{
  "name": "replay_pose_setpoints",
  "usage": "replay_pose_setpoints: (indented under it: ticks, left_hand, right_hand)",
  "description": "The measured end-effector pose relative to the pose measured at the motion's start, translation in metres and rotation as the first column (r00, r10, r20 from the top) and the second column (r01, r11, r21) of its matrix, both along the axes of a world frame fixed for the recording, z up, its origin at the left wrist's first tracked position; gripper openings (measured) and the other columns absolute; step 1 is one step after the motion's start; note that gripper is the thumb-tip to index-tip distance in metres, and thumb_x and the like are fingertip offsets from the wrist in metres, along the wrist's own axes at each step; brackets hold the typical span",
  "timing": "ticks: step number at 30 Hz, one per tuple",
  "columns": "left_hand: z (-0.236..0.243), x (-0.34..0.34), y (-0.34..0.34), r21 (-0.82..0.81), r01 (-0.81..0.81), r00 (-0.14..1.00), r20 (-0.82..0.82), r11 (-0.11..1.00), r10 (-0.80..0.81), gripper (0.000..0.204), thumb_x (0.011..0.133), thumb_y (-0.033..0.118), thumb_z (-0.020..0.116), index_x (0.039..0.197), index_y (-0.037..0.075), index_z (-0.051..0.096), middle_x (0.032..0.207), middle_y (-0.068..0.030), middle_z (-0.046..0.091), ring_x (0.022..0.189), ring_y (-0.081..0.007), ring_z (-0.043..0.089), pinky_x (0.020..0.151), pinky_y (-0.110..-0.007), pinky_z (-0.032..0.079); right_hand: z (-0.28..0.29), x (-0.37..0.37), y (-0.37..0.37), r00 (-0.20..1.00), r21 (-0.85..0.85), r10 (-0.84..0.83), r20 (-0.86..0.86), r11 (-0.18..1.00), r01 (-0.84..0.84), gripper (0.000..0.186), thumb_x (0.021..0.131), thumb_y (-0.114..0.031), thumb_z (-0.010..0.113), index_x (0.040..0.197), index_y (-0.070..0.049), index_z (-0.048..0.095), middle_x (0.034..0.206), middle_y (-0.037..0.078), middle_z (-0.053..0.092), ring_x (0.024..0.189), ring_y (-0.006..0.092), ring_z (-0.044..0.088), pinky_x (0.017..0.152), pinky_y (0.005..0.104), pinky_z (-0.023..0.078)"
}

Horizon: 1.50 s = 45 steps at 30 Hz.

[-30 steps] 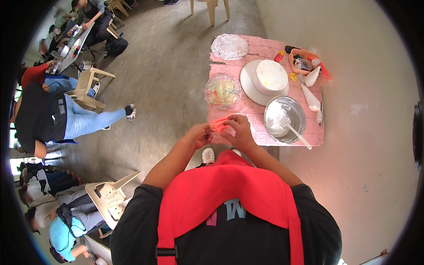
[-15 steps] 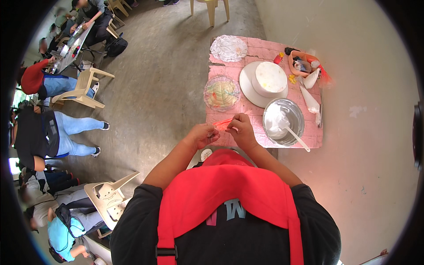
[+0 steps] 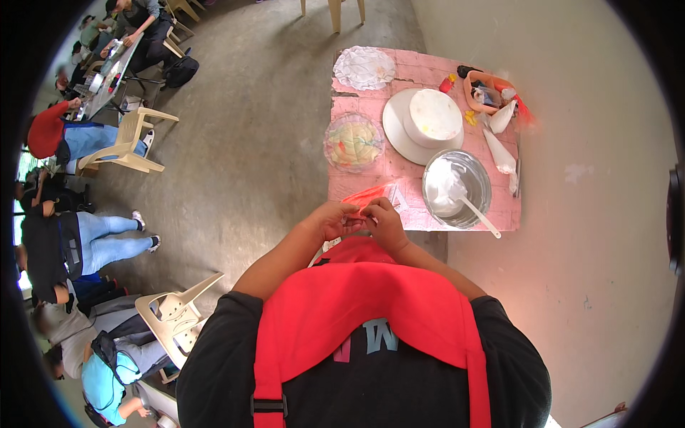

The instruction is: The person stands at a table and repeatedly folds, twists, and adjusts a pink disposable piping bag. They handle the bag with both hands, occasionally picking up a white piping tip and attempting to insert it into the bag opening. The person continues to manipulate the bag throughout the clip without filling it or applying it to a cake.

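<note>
Left hand and right hand pinch red plastic over near edge of pink counter. Counter beside pale wall; grey floor, cream chair leftward.

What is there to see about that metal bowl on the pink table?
The bowl is round, deep and silvery, like metal, and stands upright on the pink table, near the edge closest to the person. White cream sits inside, mostly toward the left. A pale utensil leans over the rim, handle toward the lower right. Neither the left hand nor the right hand touches it.
</note>
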State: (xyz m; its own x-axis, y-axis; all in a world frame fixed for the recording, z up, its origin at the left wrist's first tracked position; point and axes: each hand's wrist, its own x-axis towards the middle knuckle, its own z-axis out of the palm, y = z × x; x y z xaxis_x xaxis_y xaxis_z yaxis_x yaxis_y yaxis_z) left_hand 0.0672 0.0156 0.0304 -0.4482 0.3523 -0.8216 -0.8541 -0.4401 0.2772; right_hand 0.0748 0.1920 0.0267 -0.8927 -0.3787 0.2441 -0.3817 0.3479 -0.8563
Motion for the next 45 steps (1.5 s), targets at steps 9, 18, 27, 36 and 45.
replay_pose_setpoints:
  ticks: [9,18,27,36,45]
  left_hand:
    - [-0.024,0.001,-0.002,-0.095,-0.078,0.993,-0.091,0.992,0.069,0.008,0.086,-0.001,0.053,0.093,0.003,0.053,0.086,-0.0096,0.059,0.079,-0.0212,0.061,0.070,-0.032,0.054]
    - [-0.057,0.007,0.011,-0.238,-0.214,0.976,-0.088,0.947,0.199,0.025,0.082,-0.009,0.054,0.101,0.004,0.043,0.086,-0.0096,0.056,0.066,-0.0223,0.062,0.055,-0.032,0.055]
    - [-0.064,0.010,0.022,-0.291,-0.293,0.956,-0.114,0.911,0.271,0.031,0.079,-0.009,0.057,0.101,0.004,0.040,0.084,-0.0083,0.056,0.065,-0.0201,0.061,0.051,-0.030,0.054]
    - [-0.060,0.005,0.036,-0.472,-0.263,0.963,-0.177,0.842,0.202,0.028,0.077,-0.007,0.062,0.096,0.001,0.044,0.084,-0.0098,0.058,0.066,-0.0214,0.064,0.053,-0.030,0.055]
    - [-0.091,0.004,0.042,-0.727,-0.214,0.965,-0.260,0.653,0.026,0.028,0.070,0.001,0.069,0.095,-0.002,0.055,0.081,-0.0145,0.064,0.057,-0.0214,0.064,0.048,-0.033,0.052]
  right_hand:
    - [-0.024,-0.007,0.040,0.914,0.420,-0.401,0.063,0.841,0.340,0.037,0.078,-0.006,0.061,0.112,0.001,0.048,0.100,0.019,0.055,0.093,0.0362,0.056,0.083,0.0427,0.045]
    - [-0.037,-0.033,0.039,0.738,0.687,-0.585,0.336,0.688,0.232,0.066,0.068,-0.033,0.077,0.113,0.001,0.043,0.112,0.022,0.057,0.101,0.0365,0.058,0.084,0.0430,0.047]
    - [-0.047,-0.030,0.026,0.700,0.645,-0.623,0.348,0.701,0.304,0.056,0.062,-0.017,0.078,0.107,0.003,0.051,0.102,0.021,0.061,0.091,0.0333,0.062,0.079,0.0397,0.050]
    - [-0.012,0.010,0.037,0.951,0.221,-0.218,0.218,0.960,0.170,0.022,0.076,-0.003,0.062,0.098,-0.002,0.061,0.091,0.018,0.063,0.090,0.0334,0.061,0.079,0.0381,0.048]
    - [-0.042,-0.005,0.010,0.998,0.337,-0.056,0.033,0.941,0.041,0.013,0.074,-0.003,0.061,0.087,-0.002,0.060,0.081,0.015,0.058,0.083,0.0339,0.056,0.074,0.0424,0.046]
